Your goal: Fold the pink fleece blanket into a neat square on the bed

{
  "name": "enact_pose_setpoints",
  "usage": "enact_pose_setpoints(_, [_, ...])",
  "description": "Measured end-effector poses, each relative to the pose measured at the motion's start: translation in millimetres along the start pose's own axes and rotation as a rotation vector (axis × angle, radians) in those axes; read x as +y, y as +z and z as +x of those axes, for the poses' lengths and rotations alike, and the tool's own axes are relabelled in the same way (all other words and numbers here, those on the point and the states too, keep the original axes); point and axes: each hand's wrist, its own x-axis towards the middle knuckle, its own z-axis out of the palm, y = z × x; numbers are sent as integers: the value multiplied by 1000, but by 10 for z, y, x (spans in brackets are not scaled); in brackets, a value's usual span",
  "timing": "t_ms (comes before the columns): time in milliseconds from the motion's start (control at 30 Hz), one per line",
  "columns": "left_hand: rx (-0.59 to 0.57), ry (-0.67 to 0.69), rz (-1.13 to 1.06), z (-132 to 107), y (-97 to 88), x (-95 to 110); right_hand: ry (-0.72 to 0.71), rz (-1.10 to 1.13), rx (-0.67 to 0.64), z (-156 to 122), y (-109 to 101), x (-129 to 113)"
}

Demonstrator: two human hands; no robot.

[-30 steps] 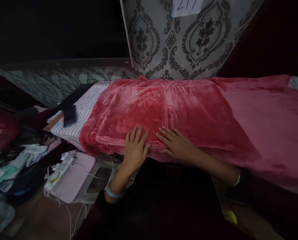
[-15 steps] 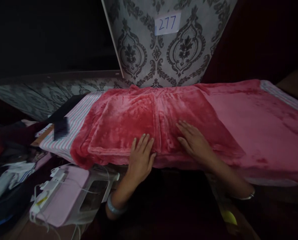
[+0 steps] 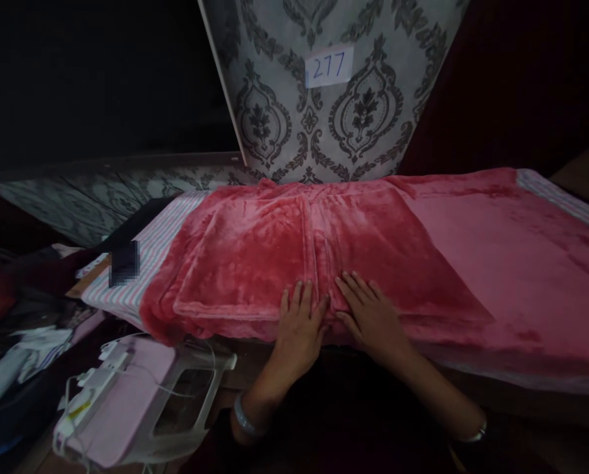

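Note:
A plush red blanket [image 3: 255, 257] lies across a long surface, its left and right parts folded in so that their edges run side by side near the middle. My left hand [image 3: 299, 329] rests flat on the front of the left folded part, close to that seam. Just right of the seam, my right hand [image 3: 371, 319] lies on the right folded part with its fingers stretched out. Both hands are open and grip nothing. A lighter pink stretch of plush cloth [image 3: 482, 243] spreads to the right.
Striped cloth [image 3: 161, 227] shows beneath the blanket at the left. Below it, a pink-topped plastic stool [image 3: 143, 395] bears a white power strip [image 3: 94, 398] with cables. Clothes [image 3: 37, 352] are heaped at far left. Behind are a dark screen [image 3: 101, 79] and a paper marked 277 [image 3: 329, 66].
My left hand has slid right toward the seam. My right hand has moved left and nearer the front edge, so the hands are closer together. The view has tilted slightly upward.

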Motion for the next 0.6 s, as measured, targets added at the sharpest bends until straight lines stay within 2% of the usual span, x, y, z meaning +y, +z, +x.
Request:
enact_pose_setpoints(100, [27, -1, 11, -13, 25, 3, -71, 22, 42, -12, 92, -94])
enact_pose_setpoints(200, [17, 11, -18, -50, -4, 5, -82, 30, 75, -34, 214, -150])
enact_pose_setpoints(267, [-11, 26, -81, -86, -97, -3, -86, 53, 89, -23, 239, -135])
enact_pose_setpoints(367, [-62, 36, -224, -99, -340, -96, -101, 108, 107, 92, 153, -71])
enact_pose_setpoints(467, [-29, 41, -303, 51, -590, -404, -107, 129, 112, 341, 4, -48])
enact_pose_setpoints(533, [14, 23, -281, 278, -695, -756, -139, 132, 80, 525, -58, -86])
enact_pose_setpoints(600, [-16, -40, -232, 583, -741, -1189, -198, 141, 8, 664, -65, -157])
